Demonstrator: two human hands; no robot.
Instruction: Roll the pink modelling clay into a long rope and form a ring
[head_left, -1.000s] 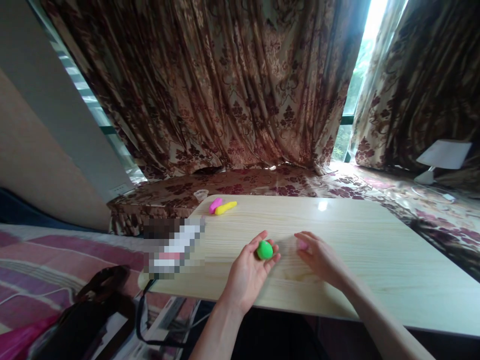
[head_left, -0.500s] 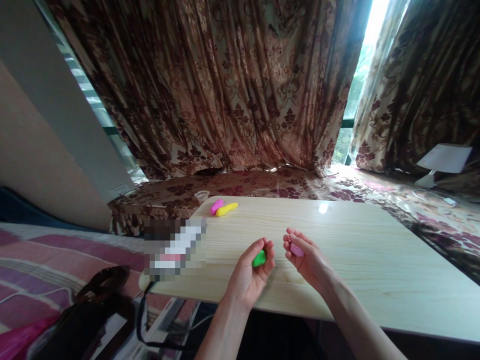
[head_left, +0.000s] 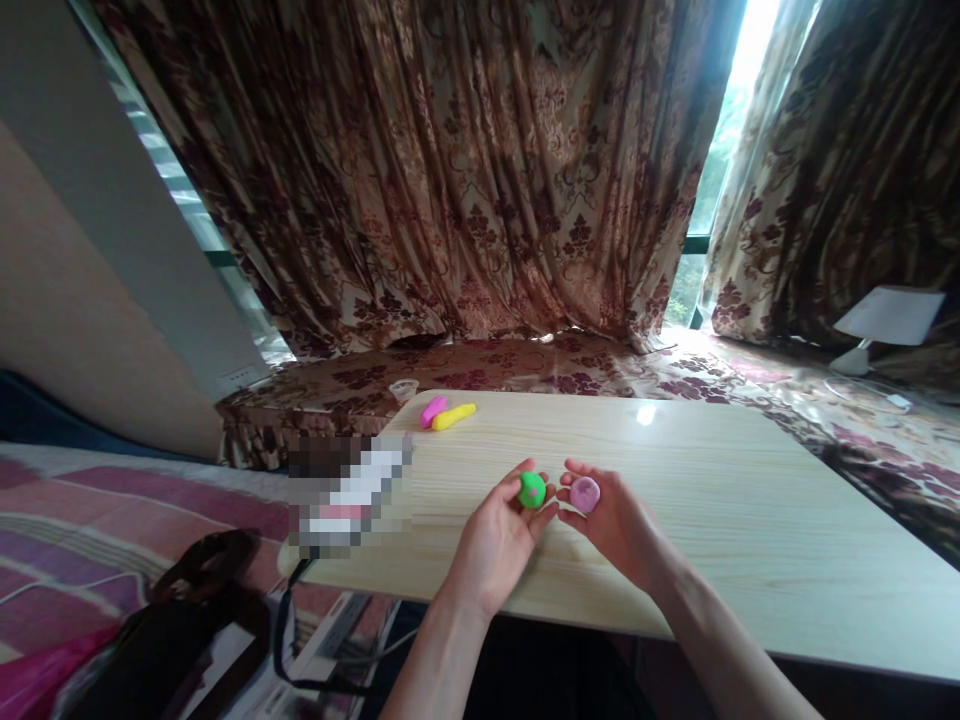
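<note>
Pale table (head_left: 720, 520), perhaps wooden, before curtains (head_left: 480, 180)

The head-worn camera looks forward and down from the near side of a pale wood-grain table (head_left: 712, 500), close over the bare left hand (head_left: 495, 545) and bare right hand (head_left: 626, 525) toward six o'clock, facing brown floral fabric curtains (head_left: 450, 180) farther off at twelve.

– Where to look first?
– Over the table (head_left: 750, 500): find first ball (head_left: 533, 488) in the left hand (head_left: 496, 545), and just right of it second ball (head_left: 585, 495) in the right hand (head_left: 628, 530).
– And at far left of table?
– See one stick (head_left: 454, 417), with another stick (head_left: 433, 410) at its left; just behind the corner, also a small container (head_left: 403, 388).
– And farther?
– Find the curtain (head_left: 480, 180) behind, the lamp (head_left: 890, 315) at far right.
</note>
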